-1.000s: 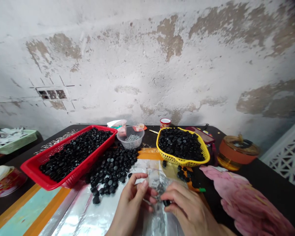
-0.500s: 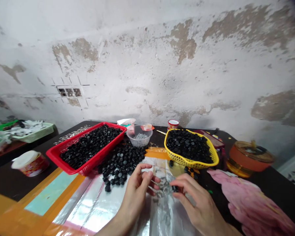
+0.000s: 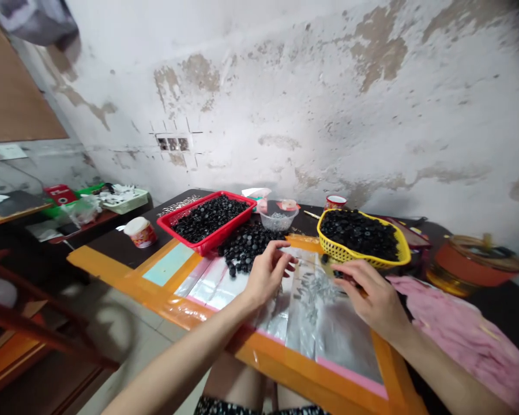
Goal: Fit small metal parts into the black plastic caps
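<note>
On the tabletop (image 3: 121, 259), a red basket (image 3: 185, 225) of black caps sits at far left, with a loose pile of caps (image 3: 246, 246) just right of it. The hands stay apart. The left hand (image 3: 268, 274) is open, raised over a foil sheet (image 3: 311, 323) beside the pile. Small metal bits (image 3: 315, 294) lie on the foil. The right hand (image 3: 372, 297) curls its fingers just near a yellow basket (image 3: 398, 259); whether they grip anything is too small to tell.

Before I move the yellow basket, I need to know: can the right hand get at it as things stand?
Probably yes. The right hand hovers just in front of the near rim of the yellow plastic basket, and nothing appears to stand between them, so the way looks free.
</note>
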`<state>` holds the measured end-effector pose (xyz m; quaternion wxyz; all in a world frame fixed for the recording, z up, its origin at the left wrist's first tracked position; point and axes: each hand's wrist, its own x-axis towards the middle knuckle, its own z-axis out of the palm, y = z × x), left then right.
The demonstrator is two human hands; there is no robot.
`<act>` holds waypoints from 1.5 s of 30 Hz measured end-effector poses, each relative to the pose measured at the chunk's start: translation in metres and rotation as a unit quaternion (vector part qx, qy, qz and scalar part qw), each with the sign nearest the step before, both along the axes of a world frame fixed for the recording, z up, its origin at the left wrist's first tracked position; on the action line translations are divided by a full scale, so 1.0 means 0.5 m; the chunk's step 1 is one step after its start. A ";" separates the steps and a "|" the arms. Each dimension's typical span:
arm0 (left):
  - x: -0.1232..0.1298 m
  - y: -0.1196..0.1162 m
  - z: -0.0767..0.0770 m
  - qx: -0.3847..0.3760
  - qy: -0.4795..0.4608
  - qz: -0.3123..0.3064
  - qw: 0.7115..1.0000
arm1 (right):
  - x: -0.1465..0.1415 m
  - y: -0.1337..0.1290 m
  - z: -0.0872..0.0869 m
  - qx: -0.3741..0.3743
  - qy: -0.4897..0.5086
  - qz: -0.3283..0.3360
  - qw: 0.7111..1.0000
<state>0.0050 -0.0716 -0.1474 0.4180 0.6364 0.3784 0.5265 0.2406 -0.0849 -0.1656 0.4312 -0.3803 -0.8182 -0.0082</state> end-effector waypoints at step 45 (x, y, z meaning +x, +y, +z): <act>-0.234 -0.183 -0.131 0.331 0.448 0.227 0.799 | -0.021 0.045 -0.035 -0.008 -0.053 -0.016 0.998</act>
